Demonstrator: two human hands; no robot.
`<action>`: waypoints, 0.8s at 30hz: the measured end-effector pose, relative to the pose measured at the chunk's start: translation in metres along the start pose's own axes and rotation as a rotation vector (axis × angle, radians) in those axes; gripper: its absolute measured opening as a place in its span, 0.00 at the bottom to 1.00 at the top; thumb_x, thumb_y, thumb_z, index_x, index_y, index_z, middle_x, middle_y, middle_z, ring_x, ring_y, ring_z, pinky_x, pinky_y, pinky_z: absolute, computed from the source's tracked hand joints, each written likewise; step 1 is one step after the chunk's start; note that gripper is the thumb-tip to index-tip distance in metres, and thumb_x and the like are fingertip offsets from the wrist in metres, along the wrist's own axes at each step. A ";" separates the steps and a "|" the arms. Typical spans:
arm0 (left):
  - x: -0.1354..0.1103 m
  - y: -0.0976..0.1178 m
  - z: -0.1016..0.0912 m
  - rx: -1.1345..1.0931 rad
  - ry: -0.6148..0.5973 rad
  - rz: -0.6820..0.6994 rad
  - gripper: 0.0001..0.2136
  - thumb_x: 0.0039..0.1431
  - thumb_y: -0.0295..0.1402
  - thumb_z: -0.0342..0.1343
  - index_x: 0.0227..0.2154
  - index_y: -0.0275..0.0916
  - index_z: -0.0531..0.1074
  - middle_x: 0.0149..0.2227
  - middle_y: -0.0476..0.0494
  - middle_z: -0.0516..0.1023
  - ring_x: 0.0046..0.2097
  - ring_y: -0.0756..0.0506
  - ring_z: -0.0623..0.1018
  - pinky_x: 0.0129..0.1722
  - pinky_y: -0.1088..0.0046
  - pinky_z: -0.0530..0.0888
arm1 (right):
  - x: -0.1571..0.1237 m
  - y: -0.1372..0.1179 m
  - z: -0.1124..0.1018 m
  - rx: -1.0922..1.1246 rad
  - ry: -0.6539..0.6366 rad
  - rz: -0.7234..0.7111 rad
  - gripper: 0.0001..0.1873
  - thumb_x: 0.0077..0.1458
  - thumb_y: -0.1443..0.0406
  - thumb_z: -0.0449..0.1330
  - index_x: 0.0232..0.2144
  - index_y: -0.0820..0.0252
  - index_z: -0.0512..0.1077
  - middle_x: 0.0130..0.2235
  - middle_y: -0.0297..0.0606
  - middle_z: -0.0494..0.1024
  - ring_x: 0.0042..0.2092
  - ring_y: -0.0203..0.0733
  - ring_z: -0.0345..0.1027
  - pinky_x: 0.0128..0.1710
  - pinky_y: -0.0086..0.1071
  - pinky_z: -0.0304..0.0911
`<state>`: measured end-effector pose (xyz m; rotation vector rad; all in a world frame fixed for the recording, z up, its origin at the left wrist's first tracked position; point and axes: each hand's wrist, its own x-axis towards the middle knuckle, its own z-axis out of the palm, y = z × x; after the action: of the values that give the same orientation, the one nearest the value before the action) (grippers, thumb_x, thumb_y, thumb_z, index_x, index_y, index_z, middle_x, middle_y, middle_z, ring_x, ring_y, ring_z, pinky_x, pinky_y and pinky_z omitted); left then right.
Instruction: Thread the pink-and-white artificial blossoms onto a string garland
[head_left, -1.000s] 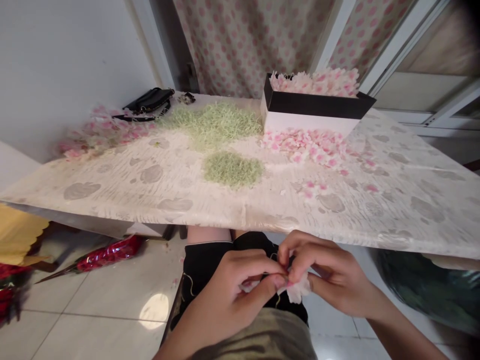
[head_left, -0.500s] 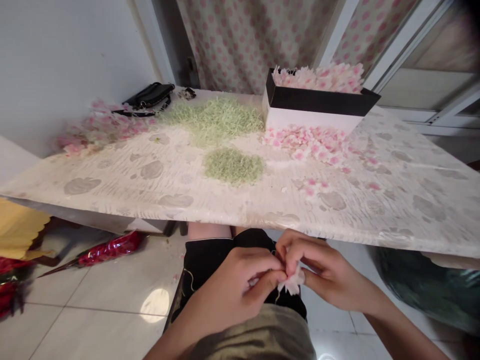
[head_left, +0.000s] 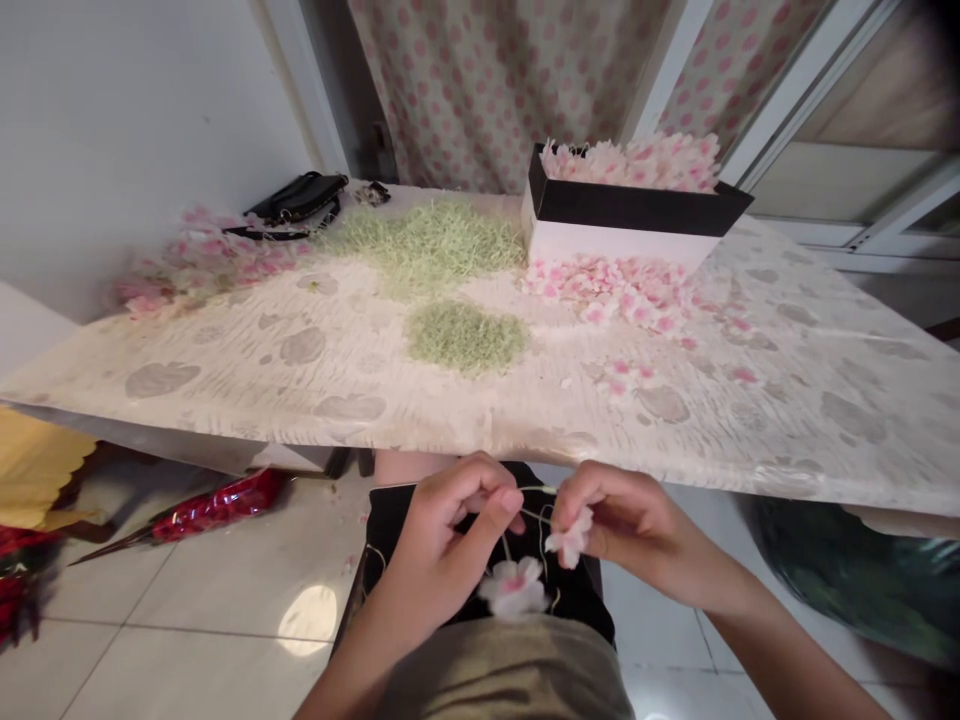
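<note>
Above my lap, my left hand (head_left: 461, 530) pinches a thin pale-green strand (head_left: 538, 489) that loops across to the other hand. A white-and-pink artificial flower (head_left: 516, 588) dangles below its fingertips on a short stem, slightly blurred. With curled fingers, my right hand (head_left: 637, 525) grips a second pale-pink flower (head_left: 571, 540) at the strand's other end. Both hands are below the table's front edge, a short gap apart. Loose light threads lie on the black shorts (head_left: 390, 515) under them.
On the patterned tablecloth (head_left: 360, 370) are a heap of green paper shreds (head_left: 465, 335), a larger one behind, and loose pink blossoms (head_left: 637, 290). A black-and-white box (head_left: 630, 210) holds more flowers. At left sit a flower pile (head_left: 217, 250) and black bag (head_left: 300, 200); red-wrapped flowers (head_left: 217, 508) lie below.
My hands have drawn apart, the left one moving leftward, so the strand now spans between them. A second flower has come into view, hanging below my left hand.
</note>
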<state>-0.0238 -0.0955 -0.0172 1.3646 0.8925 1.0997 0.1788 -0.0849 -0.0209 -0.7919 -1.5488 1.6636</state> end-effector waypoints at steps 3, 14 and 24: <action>-0.001 0.002 0.005 -0.308 -0.087 -0.022 0.12 0.65 0.38 0.53 0.27 0.38 0.70 0.29 0.48 0.70 0.33 0.50 0.73 0.36 0.75 0.69 | 0.000 -0.002 0.004 -0.007 -0.104 0.024 0.03 0.58 0.68 0.60 0.31 0.58 0.72 0.31 0.33 0.74 0.32 0.34 0.71 0.31 0.28 0.67; -0.005 0.001 0.006 -0.860 -0.343 -0.267 0.09 0.59 0.36 0.58 0.27 0.38 0.71 0.15 0.59 0.49 0.16 0.55 0.48 0.18 0.79 0.55 | 0.021 -0.014 -0.055 -1.275 0.619 -0.082 0.07 0.57 0.63 0.57 0.37 0.60 0.72 0.40 0.47 0.76 0.42 0.54 0.70 0.39 0.45 0.65; -0.011 0.008 -0.002 -0.643 -0.302 -0.364 0.15 0.58 0.41 0.59 0.22 0.37 0.70 0.13 0.60 0.49 0.16 0.55 0.49 0.17 0.76 0.52 | 0.030 -0.003 -0.085 -1.320 0.772 -0.092 0.11 0.56 0.69 0.50 0.37 0.59 0.71 0.29 0.41 0.74 0.31 0.47 0.67 0.30 0.37 0.58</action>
<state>-0.0290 -0.1062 -0.0112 0.7640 0.4738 0.7728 0.2329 -0.0124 -0.0243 -1.6789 -1.8617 -0.0418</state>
